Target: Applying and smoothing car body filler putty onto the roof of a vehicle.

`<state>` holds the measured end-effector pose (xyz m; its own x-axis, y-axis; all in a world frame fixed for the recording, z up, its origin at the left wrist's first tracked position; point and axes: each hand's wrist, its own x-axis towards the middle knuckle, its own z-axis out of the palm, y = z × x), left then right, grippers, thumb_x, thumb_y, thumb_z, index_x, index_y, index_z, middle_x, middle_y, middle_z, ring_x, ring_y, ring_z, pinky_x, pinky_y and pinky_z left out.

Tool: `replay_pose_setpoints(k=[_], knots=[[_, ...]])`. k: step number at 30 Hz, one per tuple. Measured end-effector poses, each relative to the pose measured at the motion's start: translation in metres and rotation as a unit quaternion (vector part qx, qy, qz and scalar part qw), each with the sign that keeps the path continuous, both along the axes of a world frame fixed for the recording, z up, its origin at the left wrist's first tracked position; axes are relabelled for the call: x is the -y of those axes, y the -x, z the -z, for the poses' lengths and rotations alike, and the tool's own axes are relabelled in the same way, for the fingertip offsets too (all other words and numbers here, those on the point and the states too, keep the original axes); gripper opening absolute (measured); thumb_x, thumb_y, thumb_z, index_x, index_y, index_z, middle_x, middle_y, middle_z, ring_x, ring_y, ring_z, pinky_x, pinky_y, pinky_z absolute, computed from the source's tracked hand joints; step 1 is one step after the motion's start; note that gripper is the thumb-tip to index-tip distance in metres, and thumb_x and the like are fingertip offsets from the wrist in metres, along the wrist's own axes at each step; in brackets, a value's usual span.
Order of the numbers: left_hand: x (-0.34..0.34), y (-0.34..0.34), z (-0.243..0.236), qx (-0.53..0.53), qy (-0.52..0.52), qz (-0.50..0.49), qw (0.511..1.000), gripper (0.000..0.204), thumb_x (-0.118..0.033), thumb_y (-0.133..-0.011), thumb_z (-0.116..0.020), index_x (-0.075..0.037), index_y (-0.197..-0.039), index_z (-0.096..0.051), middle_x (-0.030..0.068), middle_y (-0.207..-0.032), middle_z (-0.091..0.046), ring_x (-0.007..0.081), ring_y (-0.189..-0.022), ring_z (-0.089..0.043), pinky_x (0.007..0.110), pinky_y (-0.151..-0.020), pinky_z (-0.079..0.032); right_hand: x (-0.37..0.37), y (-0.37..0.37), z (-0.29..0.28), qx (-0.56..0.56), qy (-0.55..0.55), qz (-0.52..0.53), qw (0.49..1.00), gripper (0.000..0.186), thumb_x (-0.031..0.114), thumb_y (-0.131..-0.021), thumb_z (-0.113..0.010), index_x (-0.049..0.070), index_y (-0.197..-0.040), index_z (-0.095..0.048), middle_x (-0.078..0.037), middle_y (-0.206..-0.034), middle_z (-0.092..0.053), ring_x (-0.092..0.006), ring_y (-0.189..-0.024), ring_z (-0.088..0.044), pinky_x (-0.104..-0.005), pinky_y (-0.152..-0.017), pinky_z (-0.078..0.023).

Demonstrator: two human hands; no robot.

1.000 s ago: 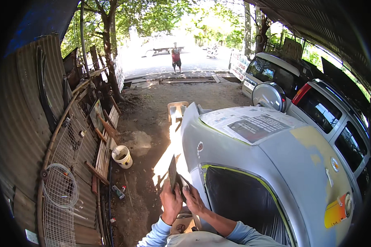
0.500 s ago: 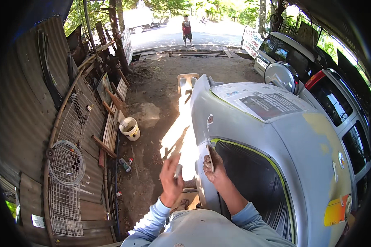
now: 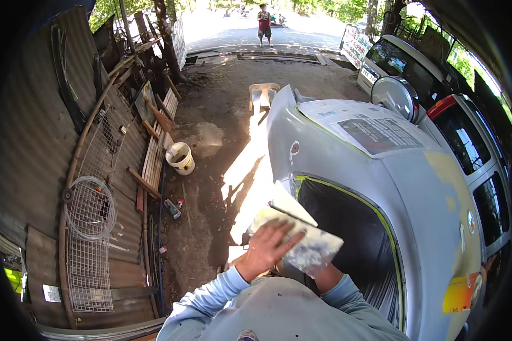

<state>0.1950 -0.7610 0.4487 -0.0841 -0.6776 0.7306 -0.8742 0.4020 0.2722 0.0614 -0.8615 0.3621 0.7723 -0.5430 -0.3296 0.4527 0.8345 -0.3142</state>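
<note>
"Grip?"
"My left hand lies open, fingers extended, atop a smudged, straight-edged slab; right hand mostly hidden behind, grip unclear."
"Room?"
"Dirt ground leftward; curved car body rightward."

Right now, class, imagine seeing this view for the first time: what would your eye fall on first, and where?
Probably the large grey car body right of centre, with dark sheeting framed by yellow-green tape. Next, at lower centre, the left hand lies across a pale, dark-smudged flat piece. Far off at top centre, a person in a red top stands against the bright background.
</note>
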Motion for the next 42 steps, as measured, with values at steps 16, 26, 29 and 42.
replay_pose_setpoints(k=[16, 26, 29, 42], knots=[[0.039, -0.051, 0.053, -0.679, -0.041, -0.058, 0.731, 0.025, -0.014, -0.094, -0.063, 0.004, -0.11, -0.057, 0.0052, -0.096, -0.064, 0.0105, -0.081, -0.056, 0.026, -0.072, -0.047, -0.033, 0.023, -0.04, -0.195, 0.136, 0.064, 0.969, 0.017, 0.013, -0.091, -0.064, 0.004, -0.106, -0.065, -0.003, -0.094, -0.068, -0.0147, -0.081, -0.068, -0.0324, -0.07, -0.057], [0.044, -0.025, 0.035, -0.506, -0.146, -0.09, 0.845, 0.034, -0.028, -0.103, -0.044, 0.003, -0.091, -0.056, 0.0047, -0.07, -0.053, 0.0128, -0.061, -0.05, 0.032, -0.061, -0.043, -0.019, 0.028, -0.042, -0.26, 0.257, 0.016, 0.931, 0.019, 0.024, -0.095, -0.06, 0.005, -0.091, -0.065, 0.003, -0.08, -0.061, -0.0046, -0.068, -0.055, -0.0242, -0.059, -0.043], [0.044, -0.021, 0.017, -0.583, -0.222, -0.089, 0.776, 0.027, -0.021, -0.1, -0.048, 0.003, -0.092, -0.056, 0.0061, -0.066, -0.052, 0.0147, -0.056, -0.048, 0.033, -0.055, -0.042, -0.021, 0.022, -0.036, -0.289, 0.363, 0.099, 0.88, 0.024, 0.026, -0.095, -0.06, 0.008, -0.079, -0.06, 0.006, -0.071, -0.05, -0.003, -0.063, -0.042, -0.0278, -0.052, -0.034], [-0.056, 0.034, 0.046, -0.372, -0.409, -0.064, 0.831, 0.025, -0.02, -0.098, -0.052, 0.003, -0.093, -0.061, 0.0241, -0.072, -0.062, 0.0398, -0.067, -0.062, 0.045, -0.061, -0.046, 0.032, 0.04, -0.053, -0.317, 0.416, 0.3, 0.798, 0.036, 0.028, -0.103, -0.046, -0.005, -0.105, -0.061, -0.007, -0.093, -0.066, -0.0103, -0.078, -0.061, -0.0258, -0.071, -0.05]])
